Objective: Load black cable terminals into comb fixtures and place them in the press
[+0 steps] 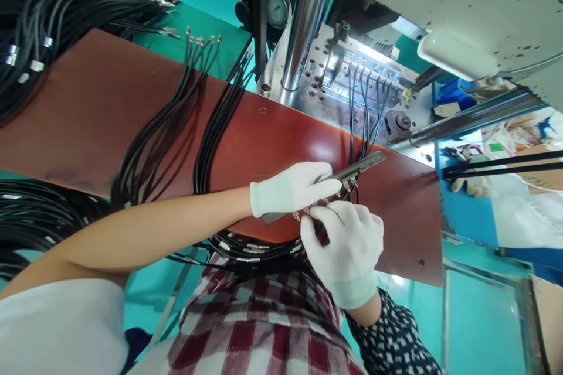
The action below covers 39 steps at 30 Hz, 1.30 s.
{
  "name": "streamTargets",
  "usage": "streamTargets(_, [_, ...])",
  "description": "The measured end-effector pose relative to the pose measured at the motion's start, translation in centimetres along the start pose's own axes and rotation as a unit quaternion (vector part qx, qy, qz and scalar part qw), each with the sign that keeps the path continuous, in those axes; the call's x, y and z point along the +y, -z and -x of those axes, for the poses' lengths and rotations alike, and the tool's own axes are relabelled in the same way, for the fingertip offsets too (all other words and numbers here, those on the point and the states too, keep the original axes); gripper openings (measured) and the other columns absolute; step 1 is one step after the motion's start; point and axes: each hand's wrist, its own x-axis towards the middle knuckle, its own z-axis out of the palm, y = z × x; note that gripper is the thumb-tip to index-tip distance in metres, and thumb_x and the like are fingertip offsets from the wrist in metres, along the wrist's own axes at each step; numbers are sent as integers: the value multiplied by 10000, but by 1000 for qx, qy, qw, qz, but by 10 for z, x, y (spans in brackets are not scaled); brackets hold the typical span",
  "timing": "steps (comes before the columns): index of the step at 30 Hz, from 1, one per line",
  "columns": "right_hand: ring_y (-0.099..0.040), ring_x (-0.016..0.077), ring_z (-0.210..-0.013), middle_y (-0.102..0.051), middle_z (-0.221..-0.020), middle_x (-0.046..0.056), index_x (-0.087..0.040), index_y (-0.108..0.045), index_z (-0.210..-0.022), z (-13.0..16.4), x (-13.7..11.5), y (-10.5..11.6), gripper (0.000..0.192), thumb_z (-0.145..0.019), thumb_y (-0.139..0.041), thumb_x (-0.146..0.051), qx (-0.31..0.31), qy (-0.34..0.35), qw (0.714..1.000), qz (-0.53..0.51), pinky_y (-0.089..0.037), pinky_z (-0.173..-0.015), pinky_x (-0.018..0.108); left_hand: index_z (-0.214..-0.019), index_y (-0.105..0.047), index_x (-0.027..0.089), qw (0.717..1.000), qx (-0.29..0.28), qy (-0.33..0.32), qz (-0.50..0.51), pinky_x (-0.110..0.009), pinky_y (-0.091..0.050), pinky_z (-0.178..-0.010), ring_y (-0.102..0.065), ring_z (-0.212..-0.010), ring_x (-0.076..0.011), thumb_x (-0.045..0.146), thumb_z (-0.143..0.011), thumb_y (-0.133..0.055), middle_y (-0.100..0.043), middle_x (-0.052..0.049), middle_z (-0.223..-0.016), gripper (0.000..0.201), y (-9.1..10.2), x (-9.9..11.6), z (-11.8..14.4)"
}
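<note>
My left hand, in a white glove, grips a narrow metal holder bar that lies slanted over the brown board. Several black cables with metal terminals sit in the bar. My right hand, also gloved, pinches the cable ends just under the bar, touching my left fingers. A coil of black cables hangs below both hands. Beyond the bar, several black cables run up into the fixture of the press machine.
Loops of black cable lie across the board, and a big bundle with terminals sits at top left. A steel column and pressure gauge stand behind. Another gloved hand rests at the right by blue bins.
</note>
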Motion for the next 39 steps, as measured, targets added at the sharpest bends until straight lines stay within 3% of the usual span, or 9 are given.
streamTargets(5, [-512, 176, -681, -593, -671, -2, -220, -629, -629, -3, 1, -12, 128, -748, -670, -200, 37, -7, 999, -14, -321, -670, 364, -689, -373, 190, 1000, 6, -26, -15, -234, -330, -491, -407, -525, -74, 374, -931, -476, -385, 60, -613, 321, -1, -1, -1])
streamTargets(12, [-543, 178, -725, -671, -798, -2, -249, -728, -852, 7, -4, 1, 93, -807, -724, -330, 15, -8, 999, -28, -337, -715, 371, -735, -445, 187, 1000, -5, 14, 25, -225, -389, -485, -514, -557, -97, 379, -920, -483, -543, 36, -660, 268, -1, 2, 2])
streamTargets(24, [-553, 181, -696, -644, -697, -12, -225, -660, -686, 4, -17, -18, 91, -724, -669, -143, 75, -9, 996, -58, -343, -703, 375, -741, -451, 178, 999, 15, -20, -20, -256, -348, -568, -416, -607, -101, 417, -946, -450, -445, 46, -660, 315, -1, 1, -2])
streamTargets(29, [-576, 163, -747, -680, -808, 2, -230, -707, -831, -17, 25, 7, 54, -860, -662, -238, 23, 22, 991, -127, -392, -698, 326, -765, -443, 182, 1000, -14, -24, 7, -228, -384, -515, -450, -580, -97, 508, -937, -454, -446, 46, -669, 369, 1, -3, -2])
streamTargets(31, [-594, 177, -854, -702, -996, 48, -210, -714, -1047, -36, 58, 22, 186, -917, -585, -178, 68, 52, 995, -51, -413, -731, 312, -812, -458, 184, 999, -51, -1, 12, -225, -415, -479, -505, -565, -105, 571, -926, -447, -491, 36, -702, 404, 3, -3, -1])
streamTargets(33, [-575, 187, -832, -698, -1101, 61, -214, -678, -1170, -56, 87, 34, 319, -926, -507, -101, -14, 145, 988, 52, -373, -676, 320, -851, -469, 185, 997, -78, 15, -3, -228, -437, -456, -537, -545, -110, 605, -918, -440, -516, 30, -724, 426, 5, 0, -1])
streamTargets(35, [-558, 183, -759, -709, -1016, 53, -219, -661, -1184, -71, 103, 43, 356, -925, -467, -70, -153, 228, 955, 113, -309, -610, 316, -832, -456, 185, 995, -90, 10, -45, -223, -441, -459, -546, -532, -107, 597, -918, -451, -511, 35, -706, 421, 4, 6, 0])
streamTargets(37, [-568, 182, -726, -701, -916, 55, -206, -651, -1162, -77, 106, 50, 331, -935, -446, -79, -264, 245, 922, 142, -253, -570, 308, -798, -433, 187, 990, -100, 6, -96, -216, -431, -461, -560, -533, -110, 580, -922, -460, -514, 36, -688, 412, 1, 16, 0])
streamTargets(39, [-599, 191, -728, -689, -892, 67, -189, -646, -1112, -75, 103, 55, 294, -952, -416, -99, -317, 206, 911, 165, -219, -552, 303, -789, -435, 187, 983, -111, 18, -146, -214, -413, -447, -571, -529, -117, 567, -917, -480, -530, 30, -687, 404, -4, 28, -4])
